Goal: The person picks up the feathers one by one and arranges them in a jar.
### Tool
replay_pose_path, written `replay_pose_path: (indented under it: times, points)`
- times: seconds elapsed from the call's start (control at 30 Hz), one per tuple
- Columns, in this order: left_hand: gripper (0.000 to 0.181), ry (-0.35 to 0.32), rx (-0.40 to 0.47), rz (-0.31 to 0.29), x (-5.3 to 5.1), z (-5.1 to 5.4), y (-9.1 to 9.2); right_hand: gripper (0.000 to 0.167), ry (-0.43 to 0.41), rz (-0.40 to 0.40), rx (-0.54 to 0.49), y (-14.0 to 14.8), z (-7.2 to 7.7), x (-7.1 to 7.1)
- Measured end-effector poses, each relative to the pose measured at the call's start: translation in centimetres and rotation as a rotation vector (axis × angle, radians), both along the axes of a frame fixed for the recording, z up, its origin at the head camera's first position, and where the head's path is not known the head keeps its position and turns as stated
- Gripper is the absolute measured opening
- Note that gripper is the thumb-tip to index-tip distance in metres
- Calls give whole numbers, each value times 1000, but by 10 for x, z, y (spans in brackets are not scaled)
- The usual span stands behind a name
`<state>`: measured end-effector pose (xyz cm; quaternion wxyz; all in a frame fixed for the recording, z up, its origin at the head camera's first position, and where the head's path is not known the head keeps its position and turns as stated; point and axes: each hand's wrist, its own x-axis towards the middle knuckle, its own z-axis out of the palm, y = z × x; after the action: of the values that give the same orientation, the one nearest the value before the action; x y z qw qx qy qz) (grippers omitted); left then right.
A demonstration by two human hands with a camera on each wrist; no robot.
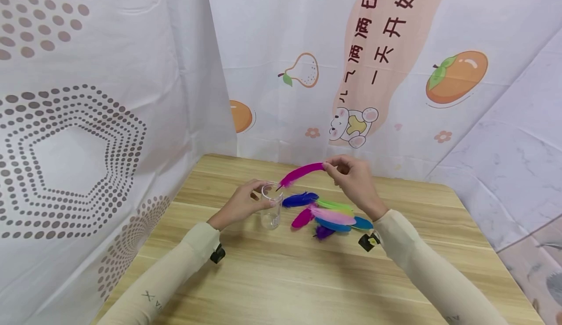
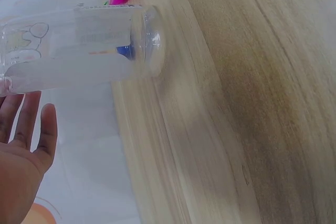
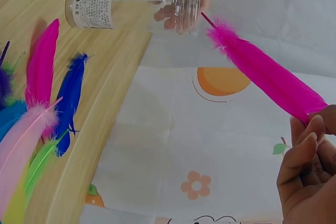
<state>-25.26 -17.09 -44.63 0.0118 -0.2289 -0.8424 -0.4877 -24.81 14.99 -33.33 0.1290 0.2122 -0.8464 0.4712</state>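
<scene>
My left hand [image 1: 246,201] grips a clear plastic jar [image 1: 272,213] near its threaded mouth. In the right wrist view the jar [image 3: 126,6] carries a white printed label, and no lid shows on it. Between thumb and fingertips my right hand [image 1: 353,181] pinches a magenta feather [image 1: 303,172] by its tip. The feather's bare quill points down at the jar's mouth; in the right wrist view it stands just outside the rim. The left wrist view shows the jar [image 2: 79,48] with part of my left hand [image 2: 23,156] beside it.
A loose pile of feathers lies right of the jar: a dark blue feather [image 1: 300,199], a pink feather [image 1: 333,215], another magenta feather [image 3: 43,66], a green feather [image 3: 39,166] and several more. The wooden table [image 1: 272,286] meets a printed curtain [image 1: 281,110] at the back.
</scene>
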Motion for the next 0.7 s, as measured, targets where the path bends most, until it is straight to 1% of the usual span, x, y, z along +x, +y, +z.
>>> replay_pose_path:
  times: [0.1, 0.37, 0.53, 0.7]
  points:
    - [61, -1, 0, 3, 0, 0, 0, 21, 7, 13, 11, -6, -2, -1]
    - [56, 11, 11, 6, -1, -1, 0, 14, 59, 41, 60, -23, -10, -6]
    - [56, 3, 5, 9, -1, 0, 0, 12, 26, 71, 64, -31, -16, -8]
    - [55, -8, 7, 7, 0, 1, 0, 10, 9, 78, 86, -38, -21, -9]
